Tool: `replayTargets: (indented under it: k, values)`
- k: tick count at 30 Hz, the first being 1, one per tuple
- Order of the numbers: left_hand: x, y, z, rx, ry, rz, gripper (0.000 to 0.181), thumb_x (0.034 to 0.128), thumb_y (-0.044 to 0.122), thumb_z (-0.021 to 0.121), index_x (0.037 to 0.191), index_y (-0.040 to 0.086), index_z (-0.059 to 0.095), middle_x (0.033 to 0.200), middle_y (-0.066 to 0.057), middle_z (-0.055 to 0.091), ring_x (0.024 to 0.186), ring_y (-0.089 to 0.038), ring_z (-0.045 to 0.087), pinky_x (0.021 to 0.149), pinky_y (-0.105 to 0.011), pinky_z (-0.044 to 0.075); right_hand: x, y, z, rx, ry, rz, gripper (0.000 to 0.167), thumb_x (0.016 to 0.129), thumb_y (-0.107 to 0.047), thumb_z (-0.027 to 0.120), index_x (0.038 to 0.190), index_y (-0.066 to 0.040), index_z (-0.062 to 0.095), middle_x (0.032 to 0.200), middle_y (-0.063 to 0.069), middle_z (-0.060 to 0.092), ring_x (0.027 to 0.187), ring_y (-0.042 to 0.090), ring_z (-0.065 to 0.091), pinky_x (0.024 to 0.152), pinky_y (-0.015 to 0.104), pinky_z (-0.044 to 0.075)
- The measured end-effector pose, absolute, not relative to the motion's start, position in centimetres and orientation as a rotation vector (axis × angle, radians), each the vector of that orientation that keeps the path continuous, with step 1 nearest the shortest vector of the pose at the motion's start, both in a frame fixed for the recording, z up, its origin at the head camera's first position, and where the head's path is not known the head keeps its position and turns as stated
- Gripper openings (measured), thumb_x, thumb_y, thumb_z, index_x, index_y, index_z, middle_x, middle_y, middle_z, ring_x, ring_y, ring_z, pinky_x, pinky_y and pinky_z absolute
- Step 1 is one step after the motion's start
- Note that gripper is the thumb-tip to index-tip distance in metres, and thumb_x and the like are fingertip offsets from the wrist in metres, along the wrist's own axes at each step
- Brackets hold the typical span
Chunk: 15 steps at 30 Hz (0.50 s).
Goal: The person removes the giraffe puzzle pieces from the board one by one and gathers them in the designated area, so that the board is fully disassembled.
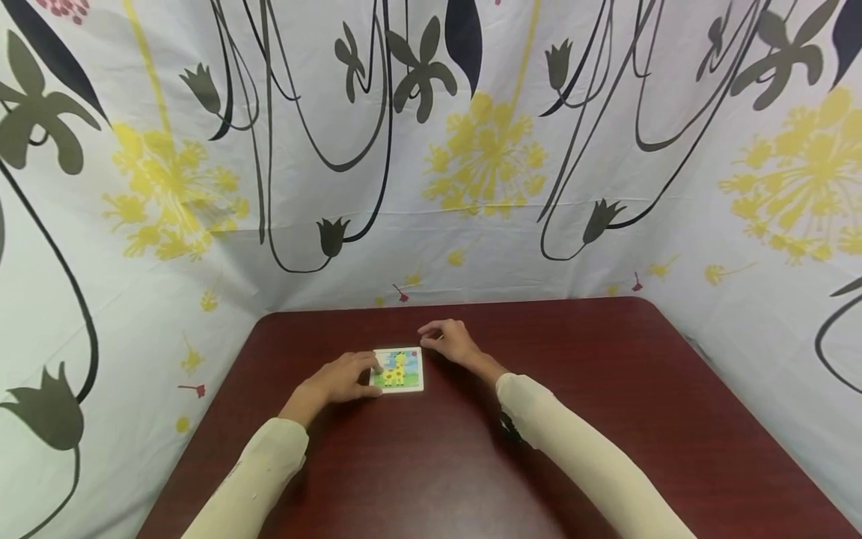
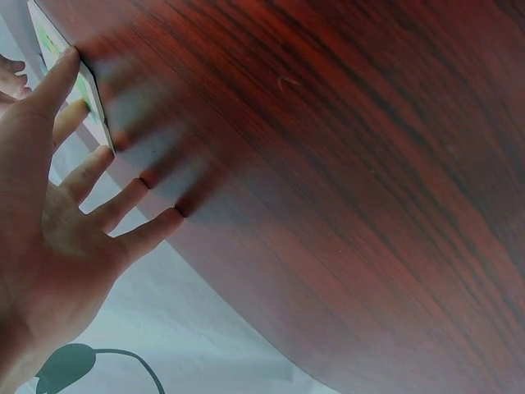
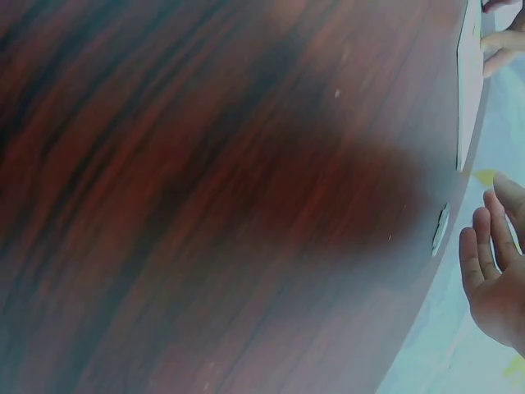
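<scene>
The left hand (image 1: 343, 376), spread wide, touches a flat, white-edged, rectangular giraffe picture (image 1: 402, 371) on the shiny dark-red desk (image 1: 417, 464); the right hand (image 1: 453, 341), fingers slightly apart, is just beside it.

curtained nook: floral cloth (image 1: 411, 187), table (image 1: 417, 464)

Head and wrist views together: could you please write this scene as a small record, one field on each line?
Table: dark red, wood-grained
Picture board: giraffe picture, pale border, lying flat
Left hand: fingers spread, touching the board's left side
Right hand: near the board's far right corner, apart from it
Small piece: near the right hand in the right wrist view; details unclear
Sleeves: pale cream
Backdrop: white cloth, plant print
</scene>
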<state>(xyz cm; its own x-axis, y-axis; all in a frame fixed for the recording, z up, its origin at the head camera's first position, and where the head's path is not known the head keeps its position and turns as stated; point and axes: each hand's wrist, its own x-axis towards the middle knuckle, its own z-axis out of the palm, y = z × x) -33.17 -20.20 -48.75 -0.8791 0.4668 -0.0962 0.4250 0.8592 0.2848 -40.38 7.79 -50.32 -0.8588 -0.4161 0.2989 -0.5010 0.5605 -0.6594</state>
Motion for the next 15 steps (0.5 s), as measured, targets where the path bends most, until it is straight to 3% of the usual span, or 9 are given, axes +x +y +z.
replayTargets:
  k: [15]
  values:
    - [-33.2, -20.1, -48.7, 0.672, 2.868, 0.401, 0.042, 0.0931, 0.047, 0.077, 0.127, 0.024, 0.067, 0.154, -0.002, 0.050, 0.139, -0.033, 0.047, 0.107, -0.060, 0.043, -39.4, 5.2, -50.1, 0.911, -2.730, 1.153, 0.023, 0.097, -0.011, 0.074, 0.119, -0.003, 0.077, 0.101, 0.006, 0.077, 0.092, 0.019, 0.073, 0.079, 0.031, 0.057]
